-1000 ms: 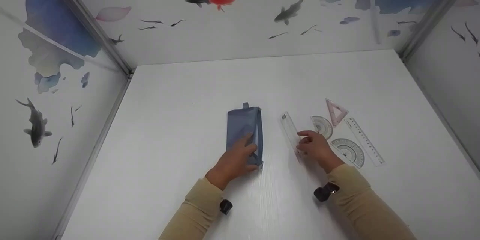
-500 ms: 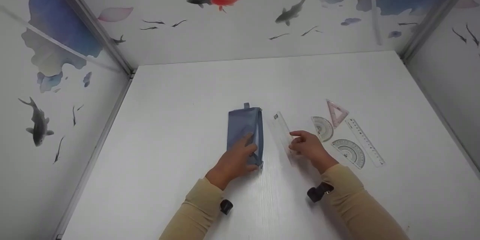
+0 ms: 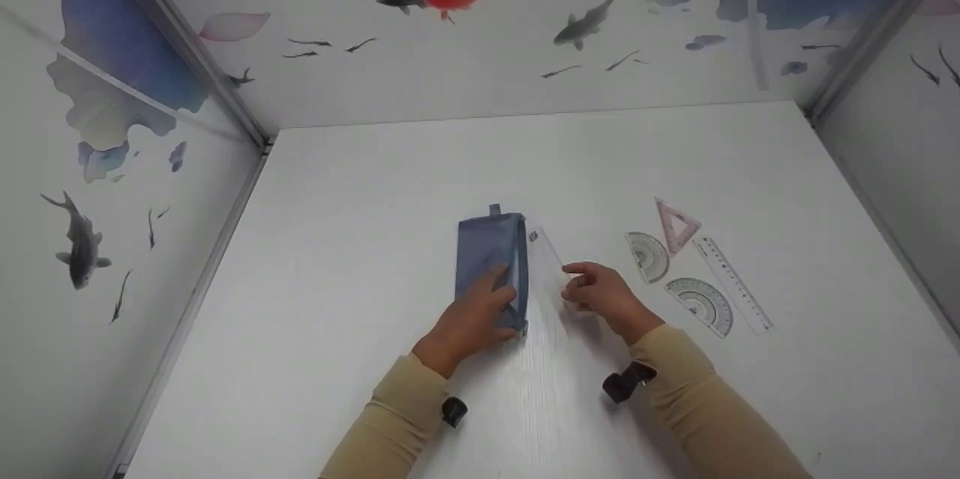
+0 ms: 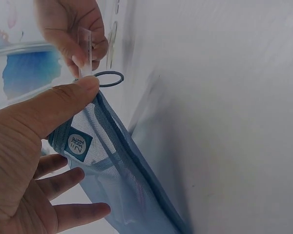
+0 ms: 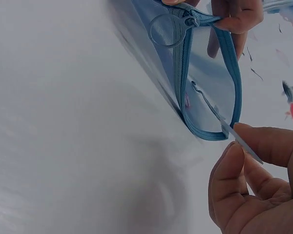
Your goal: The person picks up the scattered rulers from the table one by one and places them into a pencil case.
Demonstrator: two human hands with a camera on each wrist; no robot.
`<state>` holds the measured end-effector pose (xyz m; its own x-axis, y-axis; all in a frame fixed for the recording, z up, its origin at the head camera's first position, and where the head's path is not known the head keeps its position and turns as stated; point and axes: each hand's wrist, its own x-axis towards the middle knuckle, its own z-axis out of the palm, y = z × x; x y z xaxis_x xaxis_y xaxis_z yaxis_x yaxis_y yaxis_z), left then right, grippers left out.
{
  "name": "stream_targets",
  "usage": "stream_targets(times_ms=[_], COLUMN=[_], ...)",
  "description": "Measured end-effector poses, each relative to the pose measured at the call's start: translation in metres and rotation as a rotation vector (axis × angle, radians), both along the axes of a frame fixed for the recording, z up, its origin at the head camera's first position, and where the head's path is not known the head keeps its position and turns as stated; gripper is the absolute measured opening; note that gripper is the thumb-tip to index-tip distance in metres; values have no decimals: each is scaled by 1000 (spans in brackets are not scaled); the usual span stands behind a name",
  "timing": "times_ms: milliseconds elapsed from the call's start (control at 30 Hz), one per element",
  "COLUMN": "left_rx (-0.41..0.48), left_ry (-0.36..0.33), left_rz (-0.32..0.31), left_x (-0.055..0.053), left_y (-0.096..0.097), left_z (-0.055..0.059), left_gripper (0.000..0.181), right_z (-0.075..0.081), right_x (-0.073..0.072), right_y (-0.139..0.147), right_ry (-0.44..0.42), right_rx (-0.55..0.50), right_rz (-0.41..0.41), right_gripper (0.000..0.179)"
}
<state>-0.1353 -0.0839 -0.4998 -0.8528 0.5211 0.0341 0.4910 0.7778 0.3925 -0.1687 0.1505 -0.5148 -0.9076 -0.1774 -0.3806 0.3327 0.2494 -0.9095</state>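
A blue mesh zip pouch (image 3: 480,246) stands on its side on the white table, its unzipped mouth facing right. My left hand (image 3: 469,321) holds it at the near end, thumb on the zip edge beside the ring pull (image 4: 110,79). To the right of the pouch, my right hand (image 3: 607,299) pinches a clear ruler (image 3: 550,245) between thumb and fingers. The ruler's far end is right beside the pouch's edge in the head view. In the right wrist view the ruler (image 5: 246,147) appears nearly edge-on and overlaps the open mouth.
Farther right on the table (image 3: 360,239) lie a pink set square (image 3: 664,230), a small protractor (image 3: 643,258), a larger protractor (image 3: 701,306) and another clear ruler (image 3: 735,285). Fish-patterned panels (image 3: 480,74) enclose the back and sides.
My right hand has moved left with the ruler, bringing it from well right of the pouch to close beside its mouth. The left hand and pouch have stayed in place.
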Motion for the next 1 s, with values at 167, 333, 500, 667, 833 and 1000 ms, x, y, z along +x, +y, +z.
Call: stream_targets(times_ms=[167, 333, 500, 667, 833, 1000], left_rx=[-12, -15, -22, -10, 6, 5], left_ry=[-7, -15, -19, -25, -18, -10], left_rz=[11, 8, 11, 5, -5, -12], left_x=[1, 1, 0, -1, -2, -2], left_y=[1, 0, 0, -1, -1, -1], left_z=[2, 3, 3, 3, 1, 1], left_gripper=[39, 38, 37, 37, 37, 40], right_z=[-1, -2, 0, 1, 0, -2], right_x=[1, -1, -2, -3, -5, -6], right_y=[-4, -9, -15, -21, -25, -29], right_ry=[-3, -9, -21, -24, -26, -24], right_rx=[-23, -30, -7, -22, -29, -35], right_rz=[5, 15, 11, 8, -1, 0], right_gripper=[50, 50, 50, 50, 50, 49])
